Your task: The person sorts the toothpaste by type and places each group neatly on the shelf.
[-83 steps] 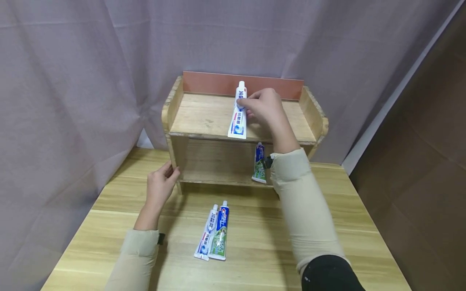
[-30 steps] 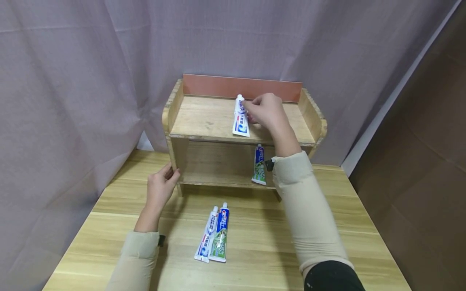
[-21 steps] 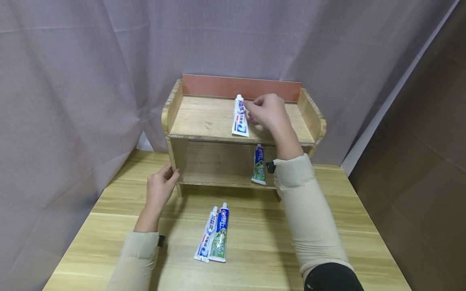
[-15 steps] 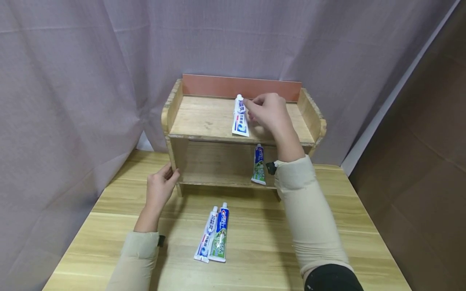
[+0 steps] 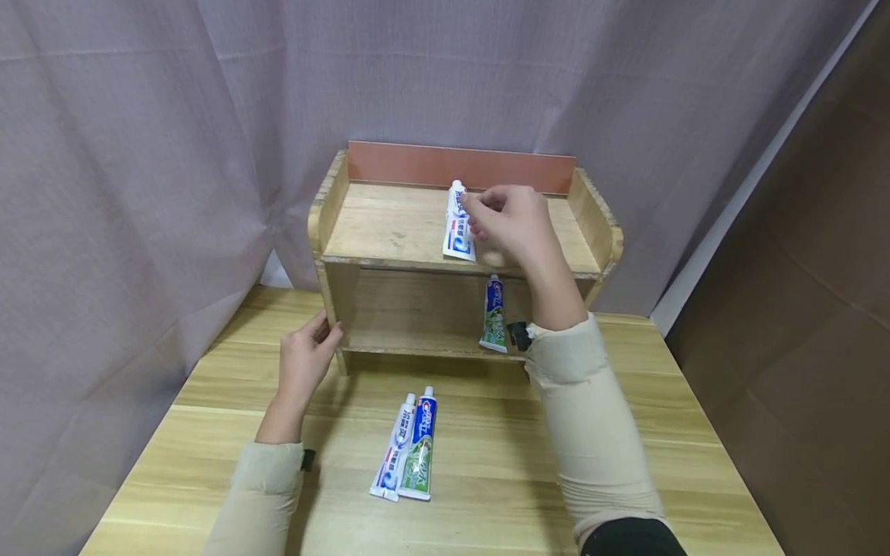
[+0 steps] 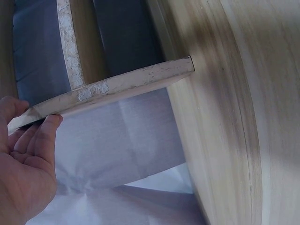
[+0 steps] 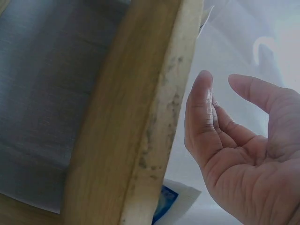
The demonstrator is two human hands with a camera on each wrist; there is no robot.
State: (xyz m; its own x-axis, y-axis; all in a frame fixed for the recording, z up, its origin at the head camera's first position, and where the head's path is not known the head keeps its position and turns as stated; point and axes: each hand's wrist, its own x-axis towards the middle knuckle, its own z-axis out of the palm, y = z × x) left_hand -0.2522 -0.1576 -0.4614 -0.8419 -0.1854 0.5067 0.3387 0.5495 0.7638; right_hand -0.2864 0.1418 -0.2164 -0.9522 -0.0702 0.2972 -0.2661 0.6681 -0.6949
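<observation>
My right hand [image 5: 514,220] hovers over the top board of a small wooden shelf [image 5: 389,224], beside a white toothpaste tube [image 5: 459,239] lying there with its cap toward the back. In the right wrist view, thumb and fingers [image 7: 201,105] stand apart with nothing between them, and a corner of the tube [image 7: 166,202] shows past the board edge. My left hand [image 5: 306,355] pinches the front edge of the shelf's left side panel [image 6: 126,82], thumb on one face and fingers on the other. A blue-green toothpaste tube [image 5: 494,316] leans in the lower compartment.
On the wooden table [image 5: 229,417] before the shelf, another white toothpaste tube [image 5: 393,455] and another blue-green tube [image 5: 419,452] lie side by side, overlapping. A grey curtain [image 5: 445,69] hangs close behind the shelf. A brown panel [image 5: 799,286] stands at the right.
My right hand has lowered the white tube onto the top board and let go of it, then drawn back slightly toward me. The left hand has kept its hold on the shelf.
</observation>
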